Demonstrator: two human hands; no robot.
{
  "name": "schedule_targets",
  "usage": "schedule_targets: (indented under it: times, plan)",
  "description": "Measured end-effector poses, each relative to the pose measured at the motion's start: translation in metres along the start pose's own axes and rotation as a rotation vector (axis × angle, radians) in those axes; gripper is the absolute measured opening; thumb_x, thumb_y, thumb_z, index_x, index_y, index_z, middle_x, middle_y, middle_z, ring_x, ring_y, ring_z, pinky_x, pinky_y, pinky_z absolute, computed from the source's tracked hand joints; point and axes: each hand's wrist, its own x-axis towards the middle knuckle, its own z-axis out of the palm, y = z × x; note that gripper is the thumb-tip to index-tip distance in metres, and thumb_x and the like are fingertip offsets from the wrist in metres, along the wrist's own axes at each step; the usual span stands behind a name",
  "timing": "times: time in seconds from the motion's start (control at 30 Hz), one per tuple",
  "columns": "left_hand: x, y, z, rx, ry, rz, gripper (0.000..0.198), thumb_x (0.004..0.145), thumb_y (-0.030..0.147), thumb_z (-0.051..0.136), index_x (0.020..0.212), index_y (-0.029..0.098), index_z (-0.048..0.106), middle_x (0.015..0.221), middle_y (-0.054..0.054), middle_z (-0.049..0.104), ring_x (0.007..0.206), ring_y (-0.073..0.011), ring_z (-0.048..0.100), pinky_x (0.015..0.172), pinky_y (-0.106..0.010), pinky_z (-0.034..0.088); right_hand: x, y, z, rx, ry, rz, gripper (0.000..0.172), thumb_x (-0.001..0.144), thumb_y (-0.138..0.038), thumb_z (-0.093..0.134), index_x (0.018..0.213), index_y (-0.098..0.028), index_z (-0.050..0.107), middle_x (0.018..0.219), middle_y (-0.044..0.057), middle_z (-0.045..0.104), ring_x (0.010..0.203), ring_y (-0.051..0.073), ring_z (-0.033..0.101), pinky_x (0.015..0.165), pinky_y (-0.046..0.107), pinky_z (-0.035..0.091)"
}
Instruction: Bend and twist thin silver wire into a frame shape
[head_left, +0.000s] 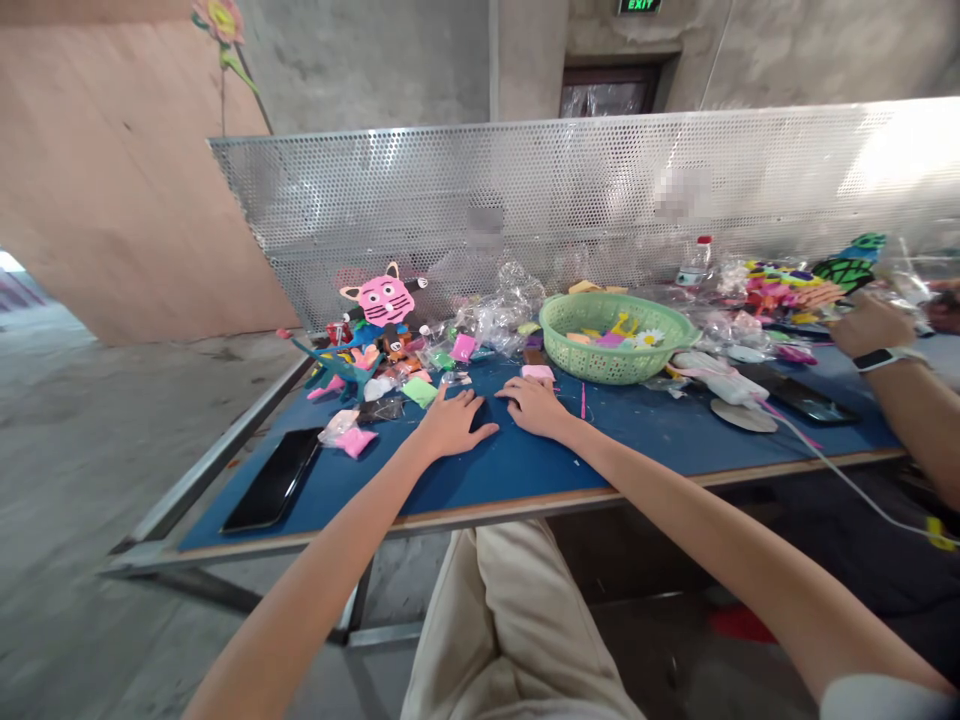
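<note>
My left hand point(452, 425) rests palm down on the blue tabletop point(480, 480), its fingers stretched and its thumb apart, with nothing in it. Just right of it lies my right hand point(535, 408), palm down too, the fingers slightly bent and touching the table. A pale pink piece point(537, 373) of what looks like soft clay sits right behind my right hand. Beyond my left fingers are a light green packet point(420, 391) and a bright pink packet point(463, 347). A thin magenta strip point(583, 401) lies to the right of my right hand.
A green plastic basket point(600, 372) holds colourful pieces. A pink cat-face figure point(385, 300) stands at the back left among clear wrappers. One phone point(274, 480) lies at the left edge. Another person's hand point(874, 325) works at the right. A perforated metal screen point(450, 190) stands behind.
</note>
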Motion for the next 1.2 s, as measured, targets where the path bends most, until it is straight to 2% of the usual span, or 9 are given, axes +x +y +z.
schedule_targets:
  times: [0.17,0.4,0.7,0.97,1.2]
  plan:
    - [0.000,0.000,0.000,-0.007,0.008,0.000,0.077,0.095,0.069,0.024,0.141,0.014,0.053,0.145,-0.018,0.053,0.134,-0.0320,0.049,0.121,-0.055,0.013,0.001,0.009,0.002,0.000,0.045,0.003,0.032,0.090,-0.019,0.051,0.116,-0.018,0.069,0.120,0.009,0.068,0.112,0.025,0.056,0.099,0.043,0.030]
    - [0.000,0.000,0.000,-0.019,-0.004,-0.001,0.076,0.095,0.068,0.026,0.142,0.014,0.052,0.145,-0.019,0.052,0.135,-0.0326,0.048,0.121,-0.056,0.012,-0.001,0.007,0.003,-0.049,0.029,-0.013,0.034,0.092,-0.019,0.047,0.119,-0.020,0.070,0.120,0.010,0.068,0.112,0.026,0.055,0.098,0.044,0.029]
    - [0.001,0.001,-0.002,-0.023,0.005,-0.004,0.076,0.095,0.069,0.027,0.141,0.014,0.053,0.145,-0.018,0.053,0.135,-0.0312,0.048,0.121,-0.054,0.011,-0.001,0.007,0.004,-0.018,0.046,-0.014,0.029,0.091,-0.017,0.050,0.110,-0.021,0.071,0.117,0.009,0.067,0.109,0.026,0.055,0.096,0.045,0.030]
    - [0.001,0.002,-0.002,-0.019,-0.002,-0.009,0.075,0.095,0.067,0.029,0.139,0.012,0.054,0.144,-0.020,0.054,0.135,-0.0325,0.049,0.120,-0.055,0.013,0.011,0.003,0.015,0.043,0.054,-0.060,0.021,0.087,-0.009,0.051,0.103,-0.012,0.064,0.107,0.013,0.063,0.102,0.024,0.052,0.094,0.039,0.038]
    - [0.001,0.000,0.000,-0.013,0.011,0.011,0.073,0.096,0.066,0.028,0.139,0.013,0.054,0.142,-0.020,0.055,0.135,-0.0306,0.048,0.121,-0.054,0.013,0.017,0.000,0.022,0.019,0.069,-0.092,0.017,0.088,-0.009,0.050,0.100,-0.012,0.062,0.104,0.013,0.061,0.097,0.025,0.051,0.091,0.039,0.040]
